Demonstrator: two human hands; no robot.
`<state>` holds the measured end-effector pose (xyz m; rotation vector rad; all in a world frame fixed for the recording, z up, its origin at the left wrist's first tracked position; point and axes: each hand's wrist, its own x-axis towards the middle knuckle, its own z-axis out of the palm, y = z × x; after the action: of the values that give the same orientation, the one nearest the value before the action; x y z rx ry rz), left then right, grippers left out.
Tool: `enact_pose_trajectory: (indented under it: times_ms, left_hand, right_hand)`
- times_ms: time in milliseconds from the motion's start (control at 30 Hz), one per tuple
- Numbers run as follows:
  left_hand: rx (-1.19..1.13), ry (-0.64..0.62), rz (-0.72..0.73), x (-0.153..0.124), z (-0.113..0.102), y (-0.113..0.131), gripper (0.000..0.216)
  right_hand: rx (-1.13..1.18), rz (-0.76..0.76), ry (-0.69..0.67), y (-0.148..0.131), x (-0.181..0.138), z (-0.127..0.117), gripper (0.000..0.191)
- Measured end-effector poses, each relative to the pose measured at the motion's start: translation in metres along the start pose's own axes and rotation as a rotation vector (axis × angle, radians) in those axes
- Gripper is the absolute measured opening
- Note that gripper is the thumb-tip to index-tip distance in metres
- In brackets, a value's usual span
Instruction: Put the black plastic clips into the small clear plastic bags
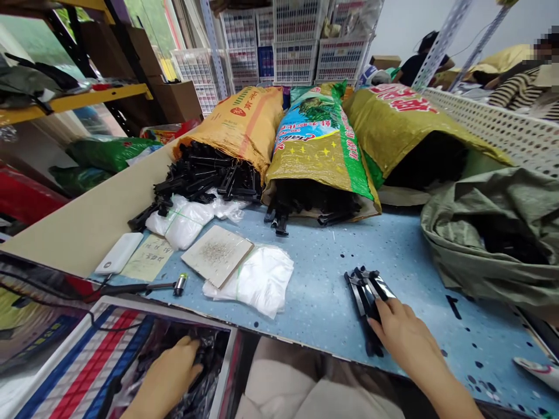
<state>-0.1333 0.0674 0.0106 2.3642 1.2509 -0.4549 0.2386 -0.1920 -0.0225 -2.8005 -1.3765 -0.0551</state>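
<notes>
On the blue tabletop, my right hand [404,331] closes its thumb and fingers around the near end of a small bundle of long black plastic parts [364,297]. The parts lie side by side, and the palm side of the hand is hidden. Lower left, my left hand [172,372] reaches into a striped woven bag [82,366]. Its thumb stands apart from loosely bent fingers, with nothing visible between them. Under and around it are black pieces in clear plastic [209,364].
Black parts spill from an orange sack [238,125] and a green-gold sack [314,157]. An olive sack [419,122] and a grey-green bag [489,215] stand right. White plastic bags [266,279], a square tile [216,253], a hammer-like tool [179,285] and a white device [119,253] lie left.
</notes>
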Motion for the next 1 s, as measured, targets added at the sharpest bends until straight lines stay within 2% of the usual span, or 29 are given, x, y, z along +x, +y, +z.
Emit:
enact_pose_trajectory:
  times_ms: [100, 133, 167, 200, 267, 333, 467, 567, 700, 800, 900, 1000]
  left_hand:
    - [-0.231, 0.17, 0.263, 0.028, 0.006, 0.062, 0.013]
    - [-0.273, 0.27, 0.309, 0.038, 0.008, 0.085, 0.011]
    - [-0.283, 0.372, 0.326, 0.048, 0.009, 0.107, 0.01]
    - [-0.278, 0.421, 0.33, 0.058, 0.011, 0.125, 0.014]
    - [-0.316, 0.419, 0.318, 0.076, 0.013, 0.147, 0.009]
    - [-0.379, 0.368, 0.303, 0.091, 0.012, 0.151, 0.005]
    - [-0.551, 0.283, 0.283, 0.112, 0.006, 0.132, 0.014]
    - [-0.697, 0.224, 0.256, 0.118, 0.003, 0.121, 0.022]
    - [-0.828, 0.157, 0.262, 0.118, 0.005, 0.119, 0.029]
    - [-0.873, 0.158, 0.269, 0.118, 0.009, 0.121, 0.024]
    - [-0.885, 0.217, 0.269, 0.116, 0.009, 0.122, 0.02]
    - [-0.89, 0.303, 0.283, 0.107, -0.002, 0.119, 0.017]
  right_hand:
    - [0.013, -0.073, -0.002, -0.012, -0.006, 0.01, 0.033]
    - [0.046, -0.077, -0.013, -0.017, -0.007, 0.012, 0.033]
    - [0.082, -0.07, -0.033, -0.021, -0.007, 0.013, 0.032]
    - [0.124, -0.053, -0.058, -0.023, -0.007, 0.014, 0.03]
    - [0.253, -0.005, -0.109, -0.023, -0.005, 0.014, 0.027]
    - [0.484, 0.039, -0.161, -0.021, -0.002, 0.011, 0.029]
    - [1.146, 0.117, -0.34, -0.037, 0.01, 0.001, 0.035]
    - [1.61, 0.192, -0.463, -0.071, 0.026, -0.008, 0.035]
    - [2.138, 0.258, -0.472, -0.123, 0.057, -0.014, 0.026]
    - [2.327, 0.26, -0.488, -0.151, 0.078, -0.011, 0.024]
    - [2.335, 0.305, -0.504, -0.167, 0.092, -0.003, 0.026]
    - [2.308, 0.337, -0.499, -0.174, 0.097, 0.007, 0.026]
